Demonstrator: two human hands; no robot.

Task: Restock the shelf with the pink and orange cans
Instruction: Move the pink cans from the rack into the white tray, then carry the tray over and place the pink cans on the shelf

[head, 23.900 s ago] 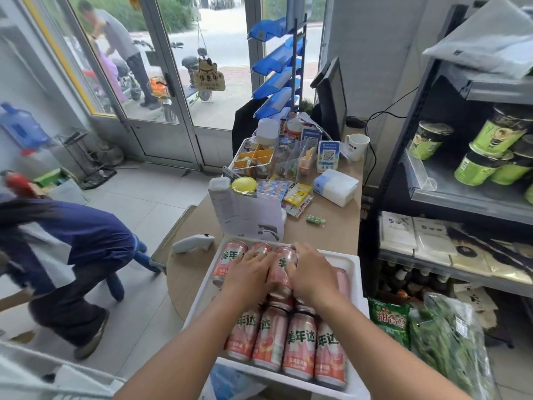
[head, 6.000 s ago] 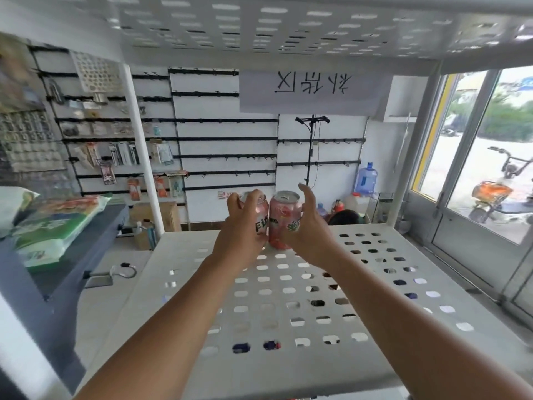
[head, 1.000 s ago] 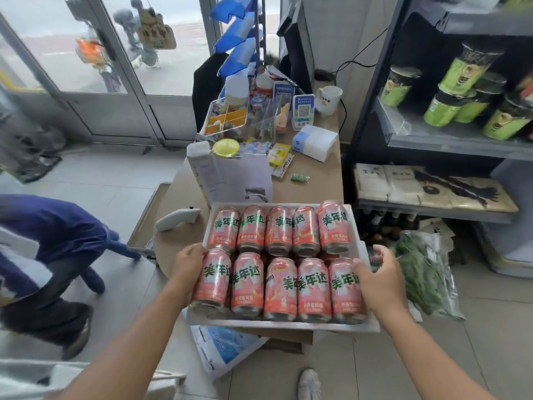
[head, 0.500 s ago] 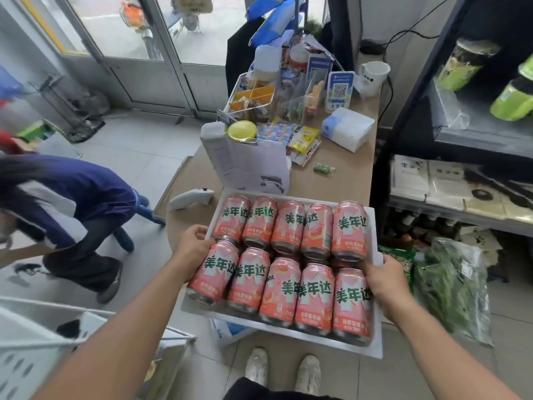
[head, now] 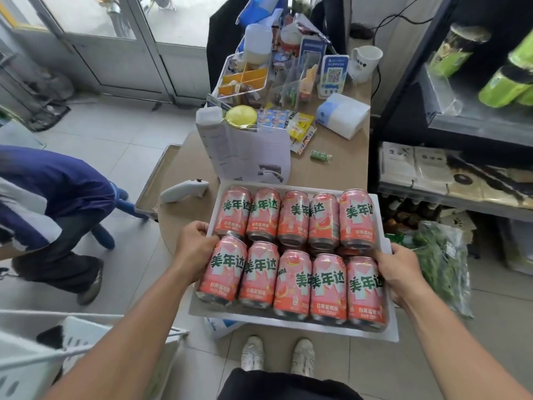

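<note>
Ten pink and orange cans (head: pixel 328 287) lie on their sides in two rows of five in a white tray (head: pixel 291 323), each with green characters across a white band; darker can tops in the gaps suggest another layer beneath, though this is unclear. The left hand (head: pixel 193 243) grips the tray's left edge and the right hand (head: pixel 399 269) its right edge, fingers curled under the rim. The tray's far end lies over the near end of the wooden counter (head: pixel 340 171).

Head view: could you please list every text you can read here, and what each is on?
"美年达": cans, in the tray.
"NDA": one front can, cut off.
Too small or blurred: the cans' small print, QR sign, paper, snack packs, shelf packs.
</note>
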